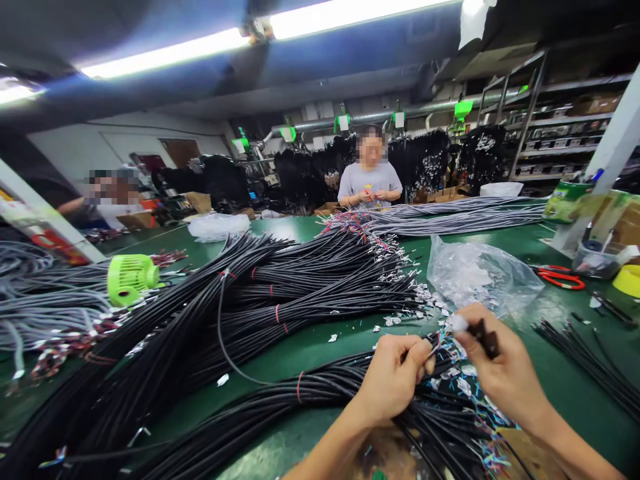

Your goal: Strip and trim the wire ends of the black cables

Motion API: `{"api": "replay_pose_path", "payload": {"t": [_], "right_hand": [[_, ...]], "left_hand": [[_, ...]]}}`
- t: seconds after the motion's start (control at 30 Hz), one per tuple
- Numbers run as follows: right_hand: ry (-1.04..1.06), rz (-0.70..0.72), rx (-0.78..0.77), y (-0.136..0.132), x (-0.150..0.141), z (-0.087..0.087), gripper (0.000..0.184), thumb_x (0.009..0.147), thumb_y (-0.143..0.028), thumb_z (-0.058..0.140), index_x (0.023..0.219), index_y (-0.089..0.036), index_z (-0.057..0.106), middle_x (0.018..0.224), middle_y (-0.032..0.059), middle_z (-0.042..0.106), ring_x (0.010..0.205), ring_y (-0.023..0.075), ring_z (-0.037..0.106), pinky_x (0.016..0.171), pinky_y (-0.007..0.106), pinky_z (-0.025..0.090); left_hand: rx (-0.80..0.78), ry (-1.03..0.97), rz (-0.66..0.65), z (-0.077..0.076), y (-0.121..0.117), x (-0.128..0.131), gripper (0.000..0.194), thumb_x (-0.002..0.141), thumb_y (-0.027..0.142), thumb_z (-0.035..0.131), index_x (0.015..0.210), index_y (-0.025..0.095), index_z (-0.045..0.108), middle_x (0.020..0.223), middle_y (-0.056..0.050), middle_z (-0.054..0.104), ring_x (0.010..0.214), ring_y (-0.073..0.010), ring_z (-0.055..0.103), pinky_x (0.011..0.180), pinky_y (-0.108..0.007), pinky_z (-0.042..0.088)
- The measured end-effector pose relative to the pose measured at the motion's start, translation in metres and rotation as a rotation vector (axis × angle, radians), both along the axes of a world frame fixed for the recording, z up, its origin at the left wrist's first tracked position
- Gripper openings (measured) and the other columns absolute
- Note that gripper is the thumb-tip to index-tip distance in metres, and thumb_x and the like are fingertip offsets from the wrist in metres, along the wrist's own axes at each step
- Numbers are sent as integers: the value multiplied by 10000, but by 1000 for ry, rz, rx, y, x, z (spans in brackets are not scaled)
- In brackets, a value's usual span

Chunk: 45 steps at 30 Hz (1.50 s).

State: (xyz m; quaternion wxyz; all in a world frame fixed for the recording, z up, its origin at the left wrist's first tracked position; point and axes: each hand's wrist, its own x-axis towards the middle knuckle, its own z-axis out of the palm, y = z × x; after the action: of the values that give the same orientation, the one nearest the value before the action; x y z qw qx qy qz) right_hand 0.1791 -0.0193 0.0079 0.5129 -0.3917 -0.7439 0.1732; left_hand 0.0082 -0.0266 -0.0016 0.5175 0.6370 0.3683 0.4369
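My left hand [393, 377] is closed in a pinch on the end of a black cable, where a few thin coloured wires [436, 347] stick out past the thumb. Just to its right, my right hand [505, 373] has its fingers curled in. A small whitish piece [459, 324] shows at its thumb and fingertip, and something dark lies between the fingers; I cannot make out what it is. Under both hands lies a bundle of black cables [330, 385] tied with a red band, its stripped ends [493, 433] showing blue, white and red wires.
More black cable bundles [200, 333] cover the green table [300, 413]. A clear plastic bag [480, 273], red-handled scissors [560, 277] and loose black cables [595, 367] lie rightward. A green fan [131, 279] sits among grey cables at left. A co-worker [370, 180] sits opposite.
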Motion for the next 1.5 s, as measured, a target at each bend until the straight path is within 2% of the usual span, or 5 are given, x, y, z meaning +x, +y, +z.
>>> {"api": "replay_pose_path", "payload": {"t": [0.23,0.4,0.77,1.13,1.5], "right_hand": [[-284,90,298,0,7,-3,260,780,-28,525,950,-225,538,900,56,586,776,177,585,632,261,448],[-313,199,116,-2,4,4,264,745,13,443,847,-216,528,841,48,592,724,161,579,633,258,457],[-156,-386,187,11,13,2,22,833,-186,519,825,-204,509,742,10,521,644,150,496,606,258,393],[-169,249,-135,-4,-3,1,230,883,-252,469,660,-198,472,638,-2,480,596,138,465,539,257,387],[-175,-646,232,15,34,10,51,852,-232,517,836,-199,553,780,56,571,654,183,504,619,305,361]], "left_hand": [[-44,-12,-27,3,0,-2,510,826,569,446,529,154,434,428,68,270,404,-54,200,417,-222,155],[-14,86,27,4,0,-1,447,839,474,478,551,133,506,447,55,304,433,-67,239,430,-220,175],[-39,32,71,0,-1,4,504,812,567,461,538,145,476,419,62,299,402,-58,229,426,-218,178],[-21,143,-46,5,0,-4,461,832,502,471,563,131,527,457,46,336,440,-70,260,442,-225,188],[15,92,127,-2,-3,4,400,857,410,450,583,131,535,460,45,349,443,-76,291,444,-219,209]]}}
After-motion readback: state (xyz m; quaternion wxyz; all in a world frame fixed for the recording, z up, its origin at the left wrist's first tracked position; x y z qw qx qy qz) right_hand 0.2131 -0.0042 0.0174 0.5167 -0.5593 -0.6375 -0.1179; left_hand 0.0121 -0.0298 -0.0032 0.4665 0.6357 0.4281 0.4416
